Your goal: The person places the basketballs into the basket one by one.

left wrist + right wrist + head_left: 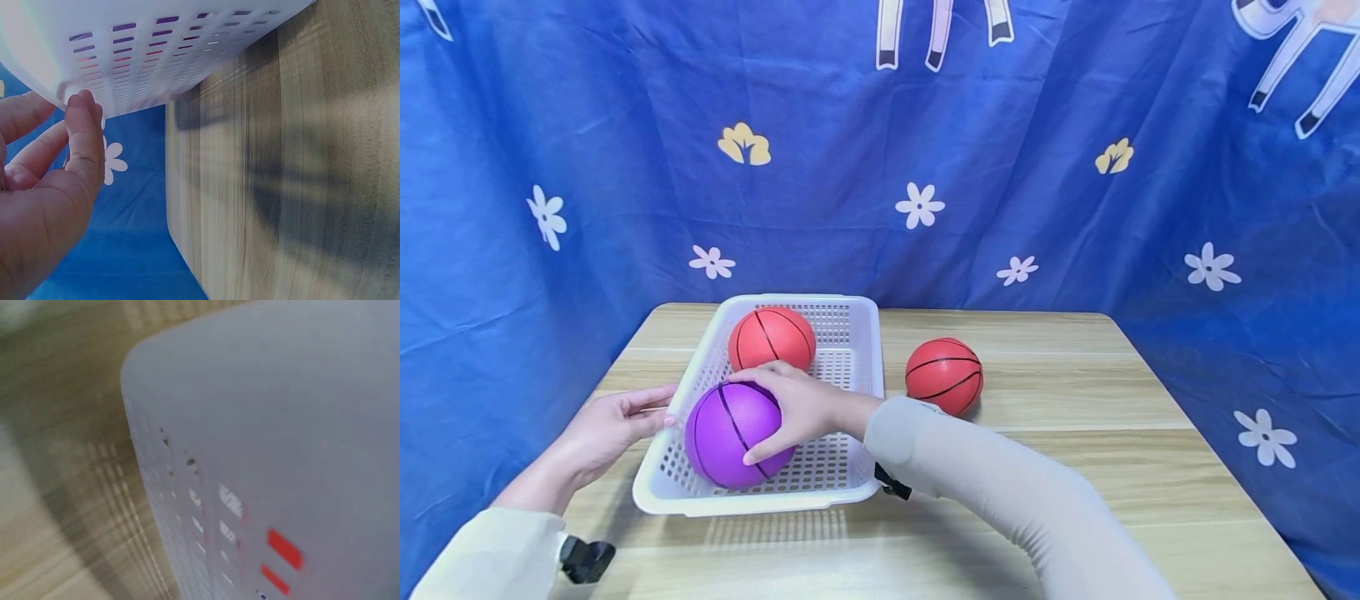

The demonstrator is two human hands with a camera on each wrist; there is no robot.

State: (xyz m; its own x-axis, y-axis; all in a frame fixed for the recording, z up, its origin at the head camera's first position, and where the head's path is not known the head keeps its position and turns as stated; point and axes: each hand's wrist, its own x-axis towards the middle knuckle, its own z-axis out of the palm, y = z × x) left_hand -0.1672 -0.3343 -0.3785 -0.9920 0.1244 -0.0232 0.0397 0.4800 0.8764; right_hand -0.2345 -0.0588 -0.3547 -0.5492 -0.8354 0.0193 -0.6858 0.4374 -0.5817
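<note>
Head view: the right hand (pixel 797 404) grasps the purple ball (pixel 726 442) beneath it, inside the basket (pixel 760 505) whose rim the left hand (pixel 608 432) pinches, to my eye a placing step, next calling for letting go.

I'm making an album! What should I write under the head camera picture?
Right hand grips a purple ball in the white basket, left hand at its rim; one red ball inside, another outside.

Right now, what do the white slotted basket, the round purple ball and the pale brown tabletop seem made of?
White slotted basket: probably smooth moulded plastic, from its rounded rim and repeated openings. Round purple ball: likely satin rubber or vinyl, by its soft sheen. Pale brown tabletop: satin wood or laminate; streaky grain fits both.
</note>
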